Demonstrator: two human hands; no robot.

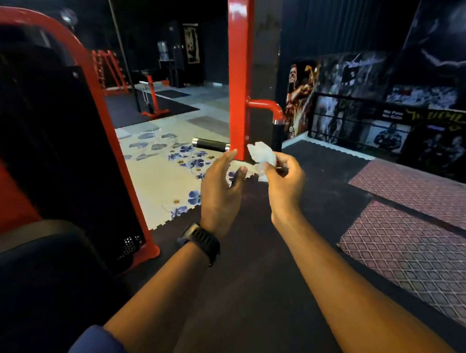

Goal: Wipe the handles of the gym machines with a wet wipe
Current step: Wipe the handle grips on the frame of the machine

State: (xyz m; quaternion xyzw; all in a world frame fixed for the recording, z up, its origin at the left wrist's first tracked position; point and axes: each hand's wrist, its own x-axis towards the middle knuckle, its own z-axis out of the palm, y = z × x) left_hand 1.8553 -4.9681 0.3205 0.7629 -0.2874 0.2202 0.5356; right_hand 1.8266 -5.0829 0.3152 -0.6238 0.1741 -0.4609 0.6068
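My right hand [284, 180] pinches a crumpled white wet wipe [262, 156] in front of me. My left hand [221, 188], with a black watch on its wrist, is held beside it with relaxed fingers, holding nothing. Just beyond the hands stands a red machine post [240, 66]. A black horizontal handle [210, 144] with chrome ends sticks out to the post's left. A black vertical handle [277, 136] hangs from a red bent arm [267, 106] on the post's right. Neither hand touches a handle.
A black padded seat with a red frame [105, 107] fills the left. The floor is dark rubber matting [260, 283], with a flowered mat [165, 166] behind and maroon patterned mats [415, 233] to the right. Posters and a black railing [359, 119] line the right wall.
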